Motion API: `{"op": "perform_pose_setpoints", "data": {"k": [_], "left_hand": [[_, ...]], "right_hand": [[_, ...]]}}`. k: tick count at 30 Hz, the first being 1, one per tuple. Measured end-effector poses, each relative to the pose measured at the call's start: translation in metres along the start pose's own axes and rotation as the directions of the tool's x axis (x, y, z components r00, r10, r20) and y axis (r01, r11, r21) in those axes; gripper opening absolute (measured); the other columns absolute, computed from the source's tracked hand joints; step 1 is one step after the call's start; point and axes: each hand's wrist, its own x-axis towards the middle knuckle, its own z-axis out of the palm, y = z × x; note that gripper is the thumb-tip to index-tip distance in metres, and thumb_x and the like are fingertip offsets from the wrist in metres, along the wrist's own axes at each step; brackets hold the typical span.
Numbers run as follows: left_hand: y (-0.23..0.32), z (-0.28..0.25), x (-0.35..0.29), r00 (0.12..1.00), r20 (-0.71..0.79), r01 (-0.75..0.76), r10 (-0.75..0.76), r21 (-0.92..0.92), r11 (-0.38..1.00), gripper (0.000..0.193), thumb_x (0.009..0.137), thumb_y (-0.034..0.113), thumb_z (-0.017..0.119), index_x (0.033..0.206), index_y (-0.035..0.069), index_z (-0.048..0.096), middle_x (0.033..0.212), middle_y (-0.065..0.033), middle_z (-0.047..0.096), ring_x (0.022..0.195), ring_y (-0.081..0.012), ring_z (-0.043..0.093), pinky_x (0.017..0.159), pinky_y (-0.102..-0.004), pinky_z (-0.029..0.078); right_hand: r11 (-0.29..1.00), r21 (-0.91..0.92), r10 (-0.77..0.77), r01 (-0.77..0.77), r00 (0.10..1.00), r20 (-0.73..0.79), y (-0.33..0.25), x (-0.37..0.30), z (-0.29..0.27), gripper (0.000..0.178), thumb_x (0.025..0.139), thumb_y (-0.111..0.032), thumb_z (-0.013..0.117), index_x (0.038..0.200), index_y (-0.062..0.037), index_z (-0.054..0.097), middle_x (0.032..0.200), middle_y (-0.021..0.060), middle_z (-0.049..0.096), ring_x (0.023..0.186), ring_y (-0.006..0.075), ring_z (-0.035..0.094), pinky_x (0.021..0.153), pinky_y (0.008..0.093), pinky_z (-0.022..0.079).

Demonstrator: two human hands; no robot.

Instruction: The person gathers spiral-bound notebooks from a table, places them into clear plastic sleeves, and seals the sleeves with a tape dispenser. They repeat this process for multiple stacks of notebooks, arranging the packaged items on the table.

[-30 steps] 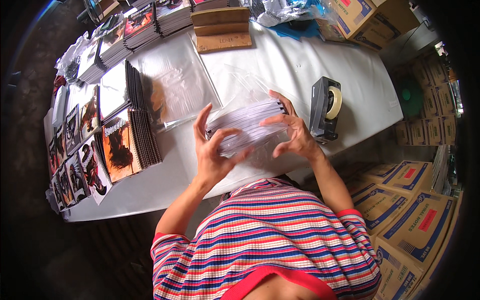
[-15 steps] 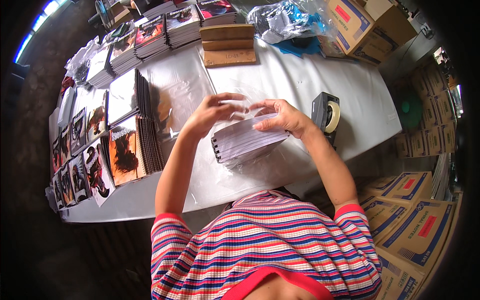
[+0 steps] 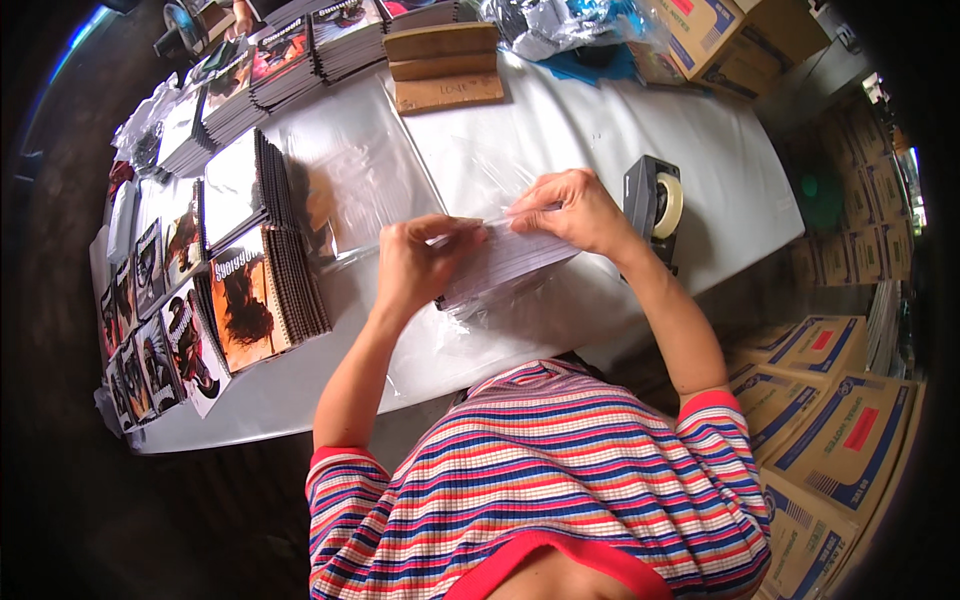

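A stack of spiral notebooks [image 3: 505, 270] inside a clear plastic bag is held tilted above the white table [image 3: 620, 130]. My left hand [image 3: 420, 265] grips its left end, thumb on top. My right hand [image 3: 575, 212] pinches the bag's flap along the upper right edge. Both hands are closed on the bagged stack.
Rows of spiral notebooks [image 3: 265, 290] with printed covers fill the table's left side. A sheet pile of clear bags [image 3: 360, 180] lies beyond my left hand. A tape dispenser [image 3: 652, 205] stands right of my right hand. Wooden blocks [image 3: 440, 65] sit at the far edge. Cardboard boxes [image 3: 830, 420] crowd the floor.
The bagged stack has been lifted and turned from flat against the table to tilted. My hands shifted from its sides to the top edge and flap.
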Motion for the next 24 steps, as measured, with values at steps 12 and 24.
{"op": "perform_pose_setpoints", "data": {"k": [12,24], "left_hand": [[-0.008,0.028,-0.033,0.565,0.174,-0.710,0.806,0.600,0.368,0.025,0.072,0.007,0.068,0.096,0.009,0.068,0.102,-0.0058,0.067,0.098,-0.0194,0.063,0.079,-0.0301,0.047],[-0.021,0.031,-0.028,0.440,0.163,-0.756,0.883,0.598,0.267,0.028,0.075,0.004,0.057,0.097,0.014,0.070,0.104,-0.0005,0.066,0.099,-0.0147,0.063,0.069,-0.0244,0.045]], "right_hand": [[0.940,-0.303,0.013,-0.161,0.899,-0.437,-0.001,-0.110,-0.029,0.020,0.081,-0.011,0.059,0.099,-0.0076,0.067,0.123,0.0145,0.052,0.117,0.0291,0.047,0.098,0.0387,0.037],[0.444,0.813,0.871,-0.376,0.396,-0.292,0.130,-0.176,-0.039,0.032,0.080,-0.042,0.064,0.093,-0.0117,0.064,0.098,0.0023,0.059,0.108,0.0198,0.047,0.100,0.0575,0.017]]}}
